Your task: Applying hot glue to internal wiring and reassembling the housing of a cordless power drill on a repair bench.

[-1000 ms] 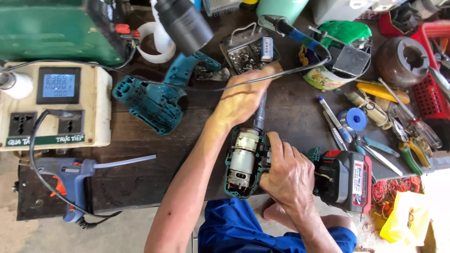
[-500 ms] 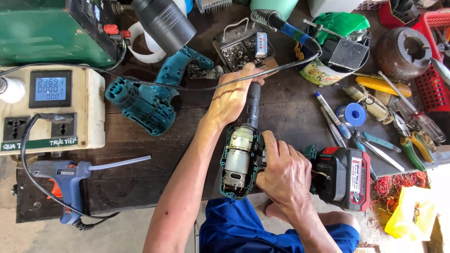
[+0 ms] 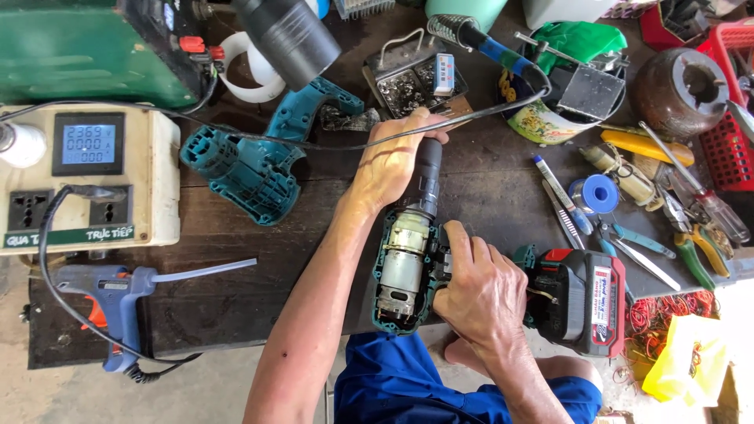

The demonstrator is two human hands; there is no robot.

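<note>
Now we have the opened drill [image 3: 408, 271] at the centre bottom of the frame, lying on the near edge of the table [image 3: 236, 290] with its motor bare in one teal half-shell. Our left hand [image 3: 393, 161] is wrapped around the black chuck end at the top of the drill, closed on it. Our right hand [image 3: 479, 294] lies over the handle side, fingers curled against the motor and the shell; we judge it is pressing rather than clasping, though the fingertips are partly hidden. The red and black battery [image 3: 585, 302] sits just right of that hand, and whether it is still joined to the handle we cannot tell.

The step in hand looks like seating or freeing the motor and gearbox in the shell. We judge the next move calls for a steady hold on the chuck while the right fingers work the motor, without pinching the wires.

Counting outward: one second teal shell [image 3: 243, 169] at left of centre, one blue glue gun [image 3: 118, 302] at lower left, one power meter box [image 3: 86, 180] at far left, one soldering iron [image 3: 479, 39] at top, one tray of screws [image 3: 416, 74] beside it, and one roll of blue tape [image 3: 601, 192] at right among loose pliers and screwdrivers.
</note>
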